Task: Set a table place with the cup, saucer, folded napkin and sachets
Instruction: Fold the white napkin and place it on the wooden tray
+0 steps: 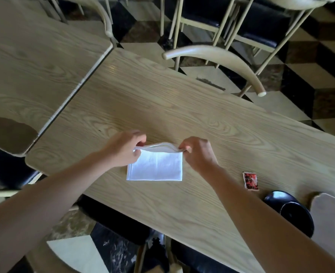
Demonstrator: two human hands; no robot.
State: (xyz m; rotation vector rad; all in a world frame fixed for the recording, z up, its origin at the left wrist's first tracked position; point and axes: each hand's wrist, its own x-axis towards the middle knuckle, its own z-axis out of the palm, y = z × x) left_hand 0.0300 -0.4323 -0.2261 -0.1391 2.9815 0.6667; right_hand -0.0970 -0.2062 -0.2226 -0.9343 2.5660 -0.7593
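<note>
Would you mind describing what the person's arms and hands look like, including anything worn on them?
Both are bare. The left hand and right hand wear no gloves, and no rings show. The left forearm and right forearm carry no sleeve, watch or bracelet as far as the picture reaches.

Soft, dim daylight; wide-angle bending at the edges, slight blur throughout.
</note>
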